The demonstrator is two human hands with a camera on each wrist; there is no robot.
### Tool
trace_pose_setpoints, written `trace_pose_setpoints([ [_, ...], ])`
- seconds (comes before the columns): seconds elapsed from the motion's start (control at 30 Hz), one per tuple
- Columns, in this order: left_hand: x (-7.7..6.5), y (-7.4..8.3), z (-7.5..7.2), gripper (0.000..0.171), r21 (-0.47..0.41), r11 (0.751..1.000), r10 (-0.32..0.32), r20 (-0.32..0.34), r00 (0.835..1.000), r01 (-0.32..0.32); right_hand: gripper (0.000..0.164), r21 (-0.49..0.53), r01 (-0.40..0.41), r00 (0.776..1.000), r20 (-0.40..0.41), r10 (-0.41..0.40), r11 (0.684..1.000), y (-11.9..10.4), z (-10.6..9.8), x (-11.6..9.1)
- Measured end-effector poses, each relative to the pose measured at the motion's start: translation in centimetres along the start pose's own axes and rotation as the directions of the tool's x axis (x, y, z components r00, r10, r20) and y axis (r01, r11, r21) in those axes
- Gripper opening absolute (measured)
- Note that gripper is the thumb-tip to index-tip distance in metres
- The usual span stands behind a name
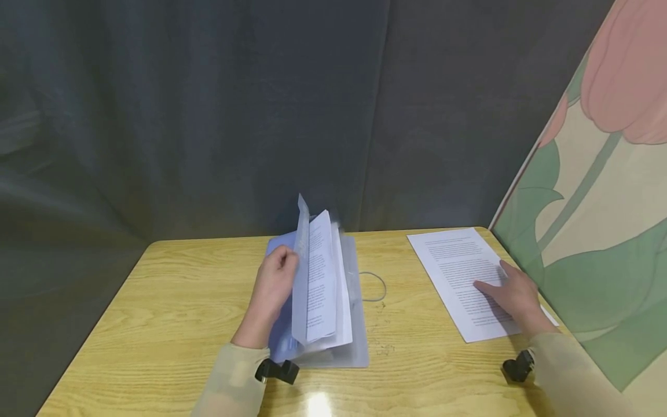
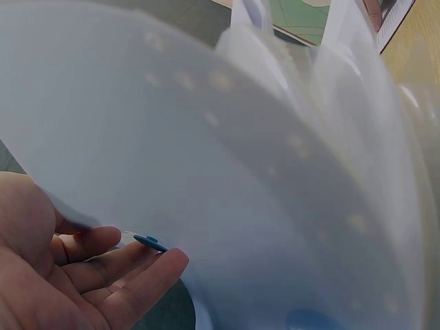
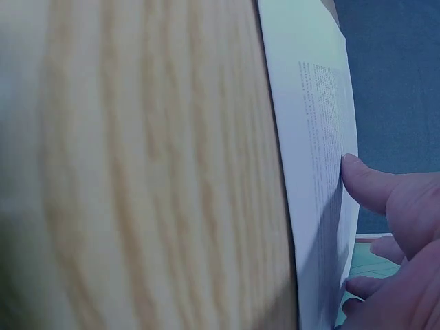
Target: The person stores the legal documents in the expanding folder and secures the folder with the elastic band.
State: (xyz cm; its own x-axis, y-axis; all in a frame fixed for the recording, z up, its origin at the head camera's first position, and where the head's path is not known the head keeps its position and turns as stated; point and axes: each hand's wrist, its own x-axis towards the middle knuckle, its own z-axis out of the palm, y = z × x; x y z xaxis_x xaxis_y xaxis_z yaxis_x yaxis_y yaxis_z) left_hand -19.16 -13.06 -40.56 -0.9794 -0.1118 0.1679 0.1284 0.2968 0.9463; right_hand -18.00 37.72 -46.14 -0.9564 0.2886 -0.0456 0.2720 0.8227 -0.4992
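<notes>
On the table lies an opened plastic document folder [image 1: 359, 324] with translucent leaves and a blue cover. Printed sheets [image 1: 322, 272] stand fanned between its leaves. With curled fingers my left hand [image 1: 278, 272] holds the edge of a raised translucent leaf [image 1: 300, 301]. That leaf [image 2: 172, 137] fills much of the left wrist view, and a small blue button [image 2: 150, 242] shows by the fingertips. To the right, printed paper [image 1: 448, 272] lies flat, and my right hand [image 1: 513, 292] rests on its right side, thumb and fingers spread. In the right wrist view the thumb touches the paper [image 3: 309, 137].
The light wooden table [image 1: 172, 313] extends to both sides of the folder. A grey elastic loop [image 1: 384, 289] sticks out from the folder's right edge. Behind the table hangs a dark curtain [image 1: 260, 116]; a flower-patterned panel [image 1: 599, 243] borders the right side.
</notes>
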Motion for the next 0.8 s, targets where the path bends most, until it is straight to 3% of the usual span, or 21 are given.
trace_pose_setpoints([
  [0.8, 0.10, -0.01, 0.07, 0.019, 0.008, 1.000, -0.009, 0.006, 1.000, 0.009, 0.102, 0.021, -0.094, 0.996, 0.015, 0.093, 0.995, -0.74, -0.38, -0.07],
])
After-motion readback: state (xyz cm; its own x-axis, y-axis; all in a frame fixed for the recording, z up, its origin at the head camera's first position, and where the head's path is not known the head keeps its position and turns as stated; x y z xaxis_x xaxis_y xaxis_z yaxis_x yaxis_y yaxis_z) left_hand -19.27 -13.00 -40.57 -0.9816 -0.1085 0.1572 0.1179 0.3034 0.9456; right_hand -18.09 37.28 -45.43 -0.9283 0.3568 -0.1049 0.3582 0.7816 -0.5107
